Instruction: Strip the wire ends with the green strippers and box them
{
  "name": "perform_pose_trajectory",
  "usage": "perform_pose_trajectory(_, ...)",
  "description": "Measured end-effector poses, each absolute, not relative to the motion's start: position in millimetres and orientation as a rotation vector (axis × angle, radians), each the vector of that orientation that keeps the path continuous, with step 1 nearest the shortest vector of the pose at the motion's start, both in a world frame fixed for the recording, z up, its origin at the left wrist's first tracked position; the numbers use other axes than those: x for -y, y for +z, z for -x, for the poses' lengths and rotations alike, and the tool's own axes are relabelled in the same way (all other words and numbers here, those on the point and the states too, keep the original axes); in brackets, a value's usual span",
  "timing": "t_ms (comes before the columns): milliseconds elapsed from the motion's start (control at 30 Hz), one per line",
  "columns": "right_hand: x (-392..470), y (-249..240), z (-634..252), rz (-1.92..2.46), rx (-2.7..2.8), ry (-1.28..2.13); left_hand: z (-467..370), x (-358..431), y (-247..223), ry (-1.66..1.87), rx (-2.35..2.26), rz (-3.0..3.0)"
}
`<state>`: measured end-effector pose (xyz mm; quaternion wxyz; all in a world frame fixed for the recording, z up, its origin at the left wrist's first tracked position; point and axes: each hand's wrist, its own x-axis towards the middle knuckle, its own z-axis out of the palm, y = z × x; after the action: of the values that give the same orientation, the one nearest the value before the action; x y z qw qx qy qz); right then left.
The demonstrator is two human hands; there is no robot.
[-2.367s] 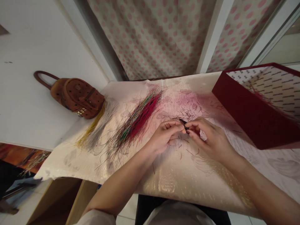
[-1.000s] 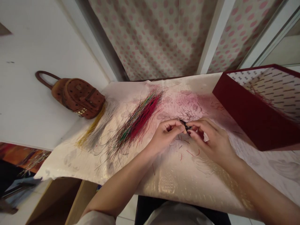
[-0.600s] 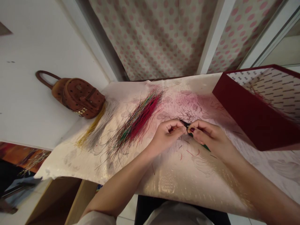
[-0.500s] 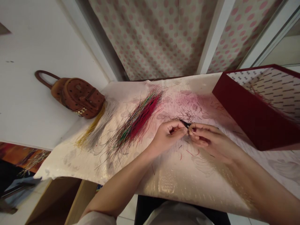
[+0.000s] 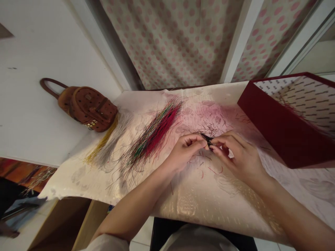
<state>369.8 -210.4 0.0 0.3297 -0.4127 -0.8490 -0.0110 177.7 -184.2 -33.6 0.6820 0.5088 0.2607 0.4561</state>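
Observation:
My left hand (image 5: 187, 150) is closed in a pinch, its fingertips meeting my right hand's over the table. What the left fingertips grip is too small to make out. Thumb and forefinger of my right hand (image 5: 239, 153) pinch at a small black tool (image 5: 206, 137), whose dark tip points up and left between the hands. Its exact kind is hard to tell, and fingers cover part of it. Short clipped wire-like bits (image 5: 213, 126) lie scattered just beyond the fingers. Left of the hands, a bundle of long thin red, green and dark strands (image 5: 157, 132) rests on the cloth.
Yellow and grey strands (image 5: 108, 146) lie by a brown backpack (image 5: 89, 108) at the left. A dark red box (image 5: 272, 129) with a patterned lining stands at the right. A pale patterned cloth (image 5: 183, 202) covers the table; a dotted curtain (image 5: 178, 42) hangs behind.
My right hand has turned and its fingers have shifted, now arched with a gap below the forefinger. More of the black tool shows between the hands. My left hand has hardly moved.

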Motion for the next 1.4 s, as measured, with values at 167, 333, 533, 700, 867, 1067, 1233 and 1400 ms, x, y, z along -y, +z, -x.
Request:
perform_pose_trajectory(167,212.8,1.8,-366.5,1.141,2.107,0.195,-177.7,183.0,-33.6,1.114,-0.655,-1.334)
perform_pose_trajectory(333,211.6,0.6,-363.3,1.231,1.744,0.889,-176.6,183.9,-32.8,1.156,-0.703,-1.578)
perform_pose_trajectory(533,206.7,-2.4,-366.1,1.073,1.265,1.637,-178.3,188.3,-34.7,1.129,-0.689,-1.636)
perform_pose_trajectory(700,210.8,-1.6,-366.5,1.201,1.624,0.945,-176.6,183.6,-30.8,1.172,-0.694,-1.468)
perform_pose_trajectory(867,214.1,-1.2,-364.7,1.182,2.069,0.082,-177.1,183.5,-29.4,1.149,-0.628,-1.253)
perform_pose_trajectory(1067,214.6,-3.5,-365.9,1.152,2.163,-0.168,-177.1,183.6,-33.5,1.047,-0.614,-1.191)
perform_pose_trajectory(1233,214.5,-2.0,-365.7,1.112,2.148,-0.083,-176.6,182.3,-34.4,1.053,-0.608,-1.232)
perform_pose_trajectory(1400,214.6,2.4,-363.5,1.126,2.042,0.319,-176.6,182.1,-33.7,1.127,-0.673,-1.443)
